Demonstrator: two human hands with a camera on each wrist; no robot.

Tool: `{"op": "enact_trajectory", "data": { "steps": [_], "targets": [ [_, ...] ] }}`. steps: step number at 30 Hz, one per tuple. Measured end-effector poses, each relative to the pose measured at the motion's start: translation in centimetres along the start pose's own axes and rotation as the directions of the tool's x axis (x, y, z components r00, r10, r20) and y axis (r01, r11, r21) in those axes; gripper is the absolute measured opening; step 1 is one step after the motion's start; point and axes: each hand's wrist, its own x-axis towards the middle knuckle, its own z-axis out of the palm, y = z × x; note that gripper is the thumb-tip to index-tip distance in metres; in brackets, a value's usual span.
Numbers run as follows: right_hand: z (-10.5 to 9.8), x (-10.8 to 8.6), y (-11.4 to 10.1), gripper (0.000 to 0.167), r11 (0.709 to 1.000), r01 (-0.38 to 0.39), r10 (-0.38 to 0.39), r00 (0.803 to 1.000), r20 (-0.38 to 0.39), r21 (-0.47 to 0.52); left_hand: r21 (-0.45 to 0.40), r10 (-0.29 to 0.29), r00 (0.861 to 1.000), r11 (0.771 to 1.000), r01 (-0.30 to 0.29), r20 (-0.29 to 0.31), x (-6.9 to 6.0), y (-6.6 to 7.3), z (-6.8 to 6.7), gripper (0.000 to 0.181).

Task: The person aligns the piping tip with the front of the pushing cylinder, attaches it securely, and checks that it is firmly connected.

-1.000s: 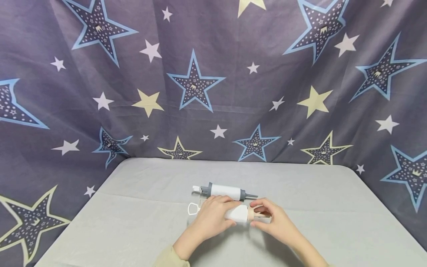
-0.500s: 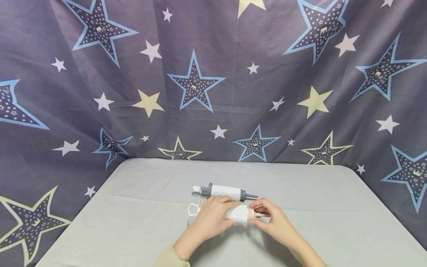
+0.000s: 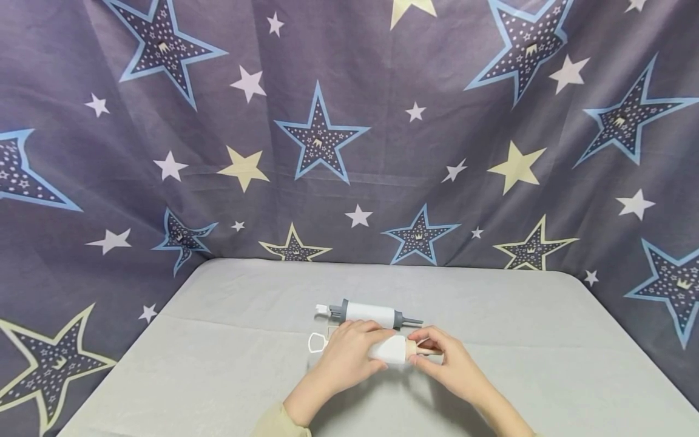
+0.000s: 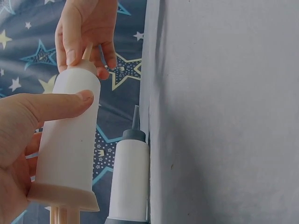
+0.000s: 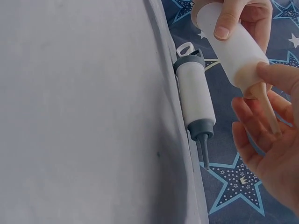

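Note:
A white-barrelled syringe with beige end fittings (image 3: 394,350) is held sideways between both hands. My left hand (image 3: 352,353) grips its barrel, thumb across the near side in the left wrist view. At the tip end, my right hand (image 3: 454,364) pinches the beige cap (image 5: 246,79) between thumb and fingers. From that cap a thin beige nozzle (image 5: 267,109) runs down past the right palm. A white ring handle (image 3: 317,342) sticks out beyond the left hand. Behind lies a second syringe (image 3: 370,313), white with dark grey ends, its grey nozzle (image 5: 204,151) pointing right.
The grey cloth-covered table (image 3: 240,340) stretches out on both sides of the hands. At its back and sides hangs a dark curtain (image 3: 349,200) printed with stars. The grey-ended syringe lies close behind the held one.
My right thumb and fingers have shifted slightly on the beige cap, the thumb a little higher. The left hand and both syringes stay in place.

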Motion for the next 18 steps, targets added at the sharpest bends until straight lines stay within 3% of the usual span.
{"op": "enact_trajectory", "data": {
  "steps": [4, 11, 18],
  "targets": [
    [-0.2, 0.2, -1.5, 0.025, 0.999, -0.027, 0.027, 1.000, 0.003, -0.027, -0.001, -0.002, 1.000, 1.000, 0.002, 0.002, 0.0, 0.0, 0.0, 0.051],
    [-0.1, 0.1, 0.1, 0.024, 0.997, -0.034, 0.034, 0.999, 0.005, -0.072, 0.000, -0.007, 1.000, 1.000, 0.007, 0.007, 0.0, 0.1, -0.2, 0.051],
    [-0.2, 0.1, 0.1, 0.021, 0.996, 0.004, -0.002, 1.000, 0.025, -0.088, -0.001, 0.000, 1.000, 1.000, 0.000, 0.001, 0.0, 0.2, -0.2, 0.051]
  ]
}}
